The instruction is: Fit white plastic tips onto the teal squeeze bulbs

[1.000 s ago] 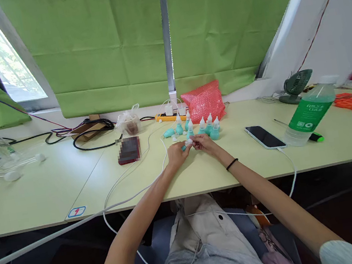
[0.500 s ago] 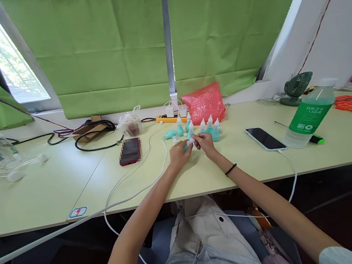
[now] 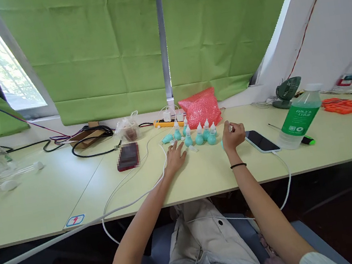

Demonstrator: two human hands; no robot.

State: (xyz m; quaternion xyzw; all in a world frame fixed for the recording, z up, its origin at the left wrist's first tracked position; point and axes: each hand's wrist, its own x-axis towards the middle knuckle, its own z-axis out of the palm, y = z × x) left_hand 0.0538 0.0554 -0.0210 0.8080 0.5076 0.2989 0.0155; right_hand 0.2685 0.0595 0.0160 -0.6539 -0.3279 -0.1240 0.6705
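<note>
My left hand (image 3: 175, 157) lies open on the table, fingers spread towards a few small whitish parts (image 3: 173, 142). A teal squeeze bulb lying on its side (image 3: 167, 139) is just beyond its fingertips. Several teal bulbs with clear pointed tips (image 3: 199, 136) stand upright in a cluster between my hands. A small clear piece (image 3: 193, 149) lies in front of them. My right hand (image 3: 234, 136) is closed, to the right of the cluster. Something small and whitish shows at its fingers, too small to name. A bit of teal (image 3: 222, 144) peeks out left of that wrist, mostly hidden.
Behind the bulbs are a pink bubble-wrap bag (image 3: 204, 109) and a power strip (image 3: 169, 123). A phone (image 3: 262, 141) and green-labelled bottle (image 3: 298, 118) stand right. A dark red phone (image 3: 128, 156) lies left; a white cable (image 3: 139, 196) crosses before my left arm.
My hands have come apart from a small clear-and-teal item. The right moved right, closed; the left moved slightly left and opened. A clear piece now shows on the table.
</note>
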